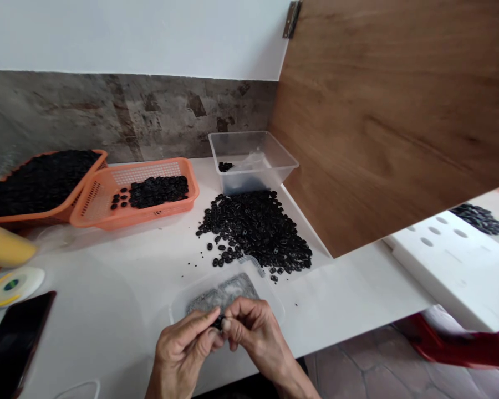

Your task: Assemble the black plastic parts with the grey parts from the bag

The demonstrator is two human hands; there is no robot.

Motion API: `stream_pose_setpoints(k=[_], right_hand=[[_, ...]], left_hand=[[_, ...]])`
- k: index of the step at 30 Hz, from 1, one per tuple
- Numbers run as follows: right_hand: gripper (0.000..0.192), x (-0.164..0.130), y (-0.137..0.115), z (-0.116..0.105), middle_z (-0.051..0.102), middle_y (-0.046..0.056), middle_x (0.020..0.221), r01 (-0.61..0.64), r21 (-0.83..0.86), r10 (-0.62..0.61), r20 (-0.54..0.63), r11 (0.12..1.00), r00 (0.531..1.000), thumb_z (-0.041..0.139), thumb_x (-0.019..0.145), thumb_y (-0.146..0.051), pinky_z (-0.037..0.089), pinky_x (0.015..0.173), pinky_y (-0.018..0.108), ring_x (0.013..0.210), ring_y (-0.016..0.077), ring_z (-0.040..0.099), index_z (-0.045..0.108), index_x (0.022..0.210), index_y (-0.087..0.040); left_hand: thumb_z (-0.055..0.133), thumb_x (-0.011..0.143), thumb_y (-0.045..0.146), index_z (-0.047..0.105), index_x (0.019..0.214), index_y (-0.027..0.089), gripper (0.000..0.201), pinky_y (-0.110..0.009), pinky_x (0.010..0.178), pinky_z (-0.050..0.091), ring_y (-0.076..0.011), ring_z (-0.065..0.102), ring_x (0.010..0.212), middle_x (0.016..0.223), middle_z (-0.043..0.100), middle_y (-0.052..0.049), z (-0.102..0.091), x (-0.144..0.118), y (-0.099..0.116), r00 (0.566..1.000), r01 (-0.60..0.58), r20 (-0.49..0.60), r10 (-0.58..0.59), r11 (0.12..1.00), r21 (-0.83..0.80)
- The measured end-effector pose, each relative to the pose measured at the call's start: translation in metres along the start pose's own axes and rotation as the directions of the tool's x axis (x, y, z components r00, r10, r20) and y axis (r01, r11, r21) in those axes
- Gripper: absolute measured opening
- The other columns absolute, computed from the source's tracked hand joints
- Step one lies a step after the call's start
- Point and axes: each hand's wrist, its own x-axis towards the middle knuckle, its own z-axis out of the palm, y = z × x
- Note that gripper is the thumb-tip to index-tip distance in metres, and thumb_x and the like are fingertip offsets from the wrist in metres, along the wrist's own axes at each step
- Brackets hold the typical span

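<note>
**A:** Reading left to right, what lies at the far left?

**B:** A dark phone (12,346) at the table's 8 o'clock edge, then two orange baskets (135,191) of black pieces near 10 o'clock.

**A:** And the hands?

**B:** Both sit at 6 o'clock. The left hand (182,352) and the right hand (258,338) meet fingertip to fingertip, pressed together on one small black piece (218,322). Each hand pinches it between thumb and forefinger; the other fingers curl under.

**A:** Which way does the piece lie from each grip?

**B:** From the left hand it lies toward 2 o'clock; from the right, toward 10 o'clock. It sits between them, equally near to both. It is too small to tell its long axis.

**A:** What is beneath?

**B:** A clear lid (228,293) just behind the fingertips, toward 12 o'clock.

**A:** Further right?

**B:** The loose pile of black pieces (258,233) at 1 o'clock from the hands, well apart, with a clear tub (251,160) behind it.
</note>
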Motion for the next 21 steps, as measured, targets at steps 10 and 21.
stream_pose_setpoints(k=[10, 21], right_hand=[[0.027, 0.001, 0.009, -0.001, 0.066, 0.006, 0.062, -0.029, 0.193, 0.015, 0.077, 0.981, 0.997, 0.075, 0.077, -0.031, 0.043, 0.052, 0.019, 0.058, 0.0133, 0.065, 0.057, 0.076, -0.01], [0.047, 0.006, 0.019, -0.001, 0.064, 0.004, 0.079, 0.001, 0.306, -0.021, 0.063, 0.952, 0.998, 0.08, 0.07, -0.04, 0.045, 0.055, 0.017, 0.056, 0.0071, 0.06, 0.062, 0.103, -0.011]], left_hand=[[0.075, 0.075, 0.033, 0.076, 0.094, 0.02, 0.024, -0.02, 0.052, 0.051, -0.0122, 0.062, 0.051, 0.059, 0.07, -0.002, 0.01, -0.008, -0.009, 0.815, 0.477, -0.1, -0.571, 0.758, -0.444], [0.08, 0.069, 0.033, 0.078, 0.084, 0.02, 0.02, -0.02, 0.049, 0.048, -0.0118, 0.062, 0.05, 0.059, 0.071, -0.004, 0.009, 0.0, 0.005, 0.776, 0.497, 0.006, -0.631, 0.605, -0.622]])
